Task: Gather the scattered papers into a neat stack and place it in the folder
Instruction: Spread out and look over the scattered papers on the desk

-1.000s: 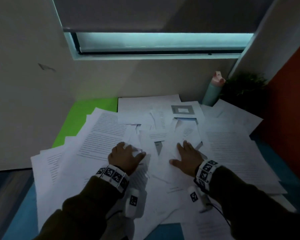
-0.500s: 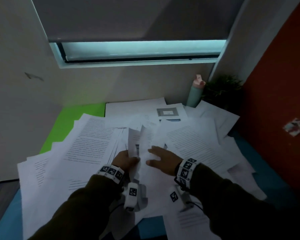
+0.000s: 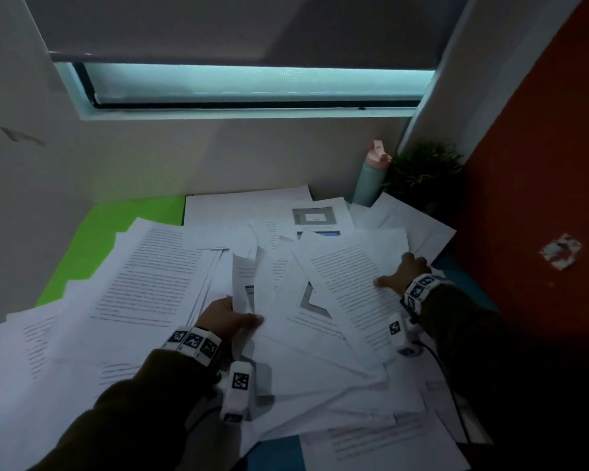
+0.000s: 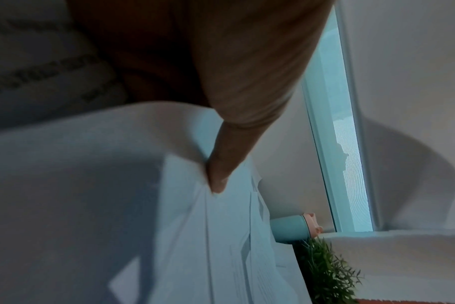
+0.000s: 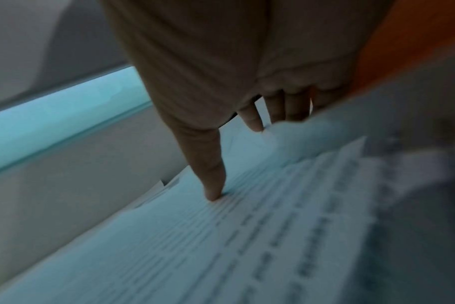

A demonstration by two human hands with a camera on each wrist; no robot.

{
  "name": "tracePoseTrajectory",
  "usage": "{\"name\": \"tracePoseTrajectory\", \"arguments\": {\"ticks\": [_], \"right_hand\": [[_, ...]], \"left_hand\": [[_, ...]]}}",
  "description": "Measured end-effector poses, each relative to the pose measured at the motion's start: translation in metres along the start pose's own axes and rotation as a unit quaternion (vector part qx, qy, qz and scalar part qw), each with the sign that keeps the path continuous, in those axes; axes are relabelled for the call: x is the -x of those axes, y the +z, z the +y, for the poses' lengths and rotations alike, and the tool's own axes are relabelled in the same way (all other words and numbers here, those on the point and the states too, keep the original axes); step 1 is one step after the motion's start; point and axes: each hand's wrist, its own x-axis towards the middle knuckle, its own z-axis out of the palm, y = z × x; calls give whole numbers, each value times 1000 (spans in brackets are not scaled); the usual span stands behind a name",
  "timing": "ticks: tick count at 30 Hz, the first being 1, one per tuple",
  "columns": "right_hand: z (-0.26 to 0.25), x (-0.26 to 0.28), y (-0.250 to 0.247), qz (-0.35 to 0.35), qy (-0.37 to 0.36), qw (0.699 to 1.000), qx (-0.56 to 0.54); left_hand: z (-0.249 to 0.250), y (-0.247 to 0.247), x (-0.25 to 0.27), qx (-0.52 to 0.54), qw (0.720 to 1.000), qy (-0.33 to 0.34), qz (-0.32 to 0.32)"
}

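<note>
Head view – thin, flat white papers (image 3: 157,277) overlap.

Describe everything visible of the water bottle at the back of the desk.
The water bottle stands upright in the far right corner of the desk, against the wall below the window. Its body is pale teal and looks smooth; its pink cap has a raised flip spout. A small green plant sits right beside it, and the edges of loose papers reach its base. Neither hand touches it.
</note>
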Motion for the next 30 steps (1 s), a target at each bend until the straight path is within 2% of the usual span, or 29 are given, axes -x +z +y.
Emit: {"name": "tracePoseTrajectory", "arguments": {"ticks": [3, 8, 10, 12, 13, 15, 17, 18, 19, 20, 23, 24, 26, 28, 30], "right_hand": [[-8, 8, -5, 5, 19, 1000, -2], [-3, 20, -7, -12, -4, 1000, -2], [1, 24, -5, -15, -34, 999, -17], [7, 30, -6, -4, -45, 997, -54], [11, 32, -6, 12, -43, 996, -79], [21, 38, -3, 78, -38, 992, -94], [26, 41, -2, 150, -60, 982, -102], [27, 41, 0, 167, -77, 975, -127], [27, 41, 2, 166, -86, 969, -164], [27, 42, 3, 151, -87, 965, -196], [28, 44, 9, 59, -64, 962, -257], [28, 44, 11, 37, -58, 962, -264], [29, 44, 16, 24, -49, 960, -274], [30, 42, 22, 24, -50, 957, -285], [28, 44, 24, 15, -59, 953, -297]], "left_hand": [[-1, 1, 3, 11, 1000, 17, 2], [-9, 3, 5, 37, 999, 33, 14], [-6, 6, 9, 7, 999, 41, 31], [2, 7, 13, -77, 992, 50, 88], [7, 8, 15, -103, 984, 61, 135], [15, 8, 17, -124, 959, 130, 221], [28, 12, 19, -186, 913, 223, 286], [36, 16, 20, -221, 893, 256, 296], [44, 22, 19, -254, 884, 272, 284], [53, 30, 19, -281, 889, 262, 248], [64, 55, 10, -345, 927, 115, 93], [66, 60, 7, -353, 930, 72, 74], [65, 67, -1, -332, 940, 34, 76], [64, 70, -7, -280, 956, 27, 76], [62, 69, -9, -237, 970, 39, 42]]}}
